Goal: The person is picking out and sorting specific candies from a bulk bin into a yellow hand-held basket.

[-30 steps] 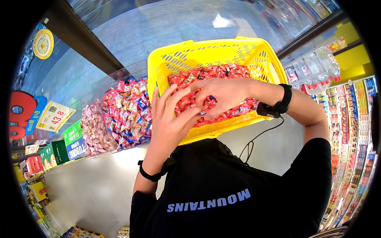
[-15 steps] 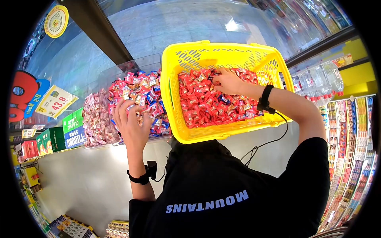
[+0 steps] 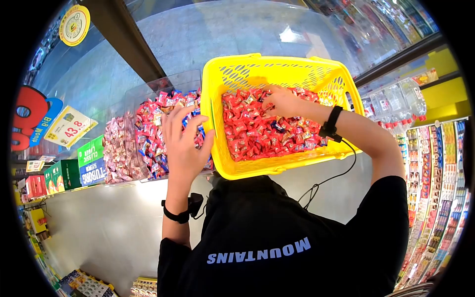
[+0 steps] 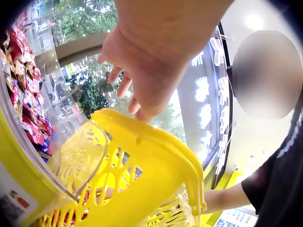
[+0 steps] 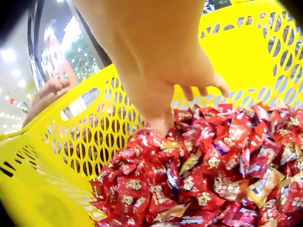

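Observation:
A yellow shopping basket (image 3: 213,148) holds a heap of wrapped candies (image 3: 257,129), mostly in red wrappers with a few yellow, blue and purple ones. My right hand (image 3: 287,102) reaches into it, fingers loosely spread and lowered to the candies. In the right wrist view the thumb (image 5: 161,126) points down at the heap. My left hand (image 3: 185,146) is outside, just left of the basket rim, its fingers apart and nothing seen in them. Beneath it lie more mixed candies (image 3: 151,153) in a clear bin. The left wrist view shows the fingers above the rim.
Pinkish wrapped candies (image 3: 116,153) fill another section further left, by a price sign (image 3: 71,126) and a green box (image 3: 91,153). A window (image 3: 222,29) stands behind the basket. Clear bottles (image 3: 396,101) and stocked shelves (image 3: 430,188) are at the right.
My hands were close together over the basket. The left hand moved out left over the candy bin, then back right towards the rim. The right hand shifted to the basket's far side.

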A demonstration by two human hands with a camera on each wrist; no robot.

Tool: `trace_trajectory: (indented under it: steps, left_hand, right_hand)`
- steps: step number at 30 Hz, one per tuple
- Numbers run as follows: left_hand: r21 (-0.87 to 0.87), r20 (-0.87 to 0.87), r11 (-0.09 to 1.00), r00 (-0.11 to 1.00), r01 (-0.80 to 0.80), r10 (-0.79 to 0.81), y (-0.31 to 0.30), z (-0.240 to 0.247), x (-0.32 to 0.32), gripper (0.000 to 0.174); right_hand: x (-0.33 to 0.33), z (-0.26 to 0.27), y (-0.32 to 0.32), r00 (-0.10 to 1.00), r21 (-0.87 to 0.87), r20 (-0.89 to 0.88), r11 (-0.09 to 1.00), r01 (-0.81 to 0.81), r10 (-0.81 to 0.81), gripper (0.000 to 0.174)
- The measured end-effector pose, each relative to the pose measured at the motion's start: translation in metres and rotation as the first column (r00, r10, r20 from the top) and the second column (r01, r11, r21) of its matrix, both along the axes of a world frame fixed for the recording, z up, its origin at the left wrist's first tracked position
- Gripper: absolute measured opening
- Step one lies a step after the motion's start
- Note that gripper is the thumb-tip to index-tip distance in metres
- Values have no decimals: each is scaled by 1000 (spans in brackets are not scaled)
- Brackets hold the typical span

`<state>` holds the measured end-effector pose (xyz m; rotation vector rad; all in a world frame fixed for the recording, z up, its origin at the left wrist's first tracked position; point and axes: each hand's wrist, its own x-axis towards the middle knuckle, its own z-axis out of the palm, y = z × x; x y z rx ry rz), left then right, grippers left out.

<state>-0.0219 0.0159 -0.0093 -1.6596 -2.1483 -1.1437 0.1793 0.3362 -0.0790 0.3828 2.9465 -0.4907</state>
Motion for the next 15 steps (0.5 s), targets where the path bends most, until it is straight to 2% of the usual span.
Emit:
trace_trajectory:
  steps: [1,4,5,8,13,15]
  left_hand:
    - [10,-7,1000,1000,19,-19,4,0,4,32]
    - [13,3,998,998,66,-66,9,4,18,28]
    - [1,6,997,997,74,-74,10,4,21,28]
    - [-16,13,997,997,78,-78,8,4,22,28]
    - [-15,28,996,996,84,-83,11,13,27,35]
    - [-7,45,994,993,108,-107,16,16,32,34]
  right_hand:
    - [0,-4,-5,1000,7,26,1000,-7,7,16]
    - [-4,-9,-16,997,187,33,980,-71,66,14]
    - [-6,-8,-16,998,166,46,985,-43,36,12]
    - [-17,16,-9,1000,-108,11,994,19,-18,11]
    - [-25,99,-41,956,-336,-230,908,-251,179,11]
    - [-28,121,-65,921,-407,-335,852,-330,197,10]
